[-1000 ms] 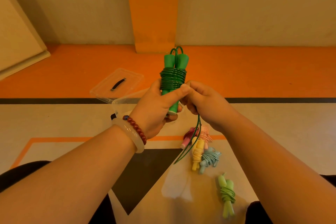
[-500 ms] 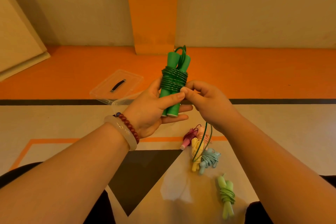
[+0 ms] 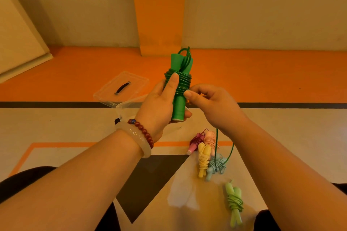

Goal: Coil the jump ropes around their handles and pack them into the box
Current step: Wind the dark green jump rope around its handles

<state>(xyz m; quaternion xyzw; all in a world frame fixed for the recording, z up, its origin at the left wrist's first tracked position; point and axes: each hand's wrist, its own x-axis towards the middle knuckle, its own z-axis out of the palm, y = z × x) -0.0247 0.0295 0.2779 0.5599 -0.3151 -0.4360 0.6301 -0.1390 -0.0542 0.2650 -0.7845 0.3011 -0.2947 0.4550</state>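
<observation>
My left hand (image 3: pixel 161 103) grips the two dark green handles (image 3: pixel 179 105) of a jump rope upright, thumb pressed on the coil of green rope (image 3: pixel 183 82) wound round them. My right hand (image 3: pixel 212 107) pinches the loose green rope right beside the coil; a short loop of it (image 3: pixel 228 155) hangs down below that hand. The clear plastic box (image 3: pixel 124 108) stands on the floor behind my left hand, mostly hidden by it.
The box's clear lid (image 3: pixel 122 88) with a black handle lies on the orange floor. Coiled ropes lie on the floor lower right: a dark pink one (image 3: pixel 195 142), a pale pink one (image 3: pixel 211 139), a yellow one (image 3: pixel 203 157), a light blue one (image 3: pixel 216 167), a light green one (image 3: pixel 234 202).
The hanging green rope has grown shorter as more of it went round the handles. My left thumb slid up onto the coil, and my right hand moved up beside it.
</observation>
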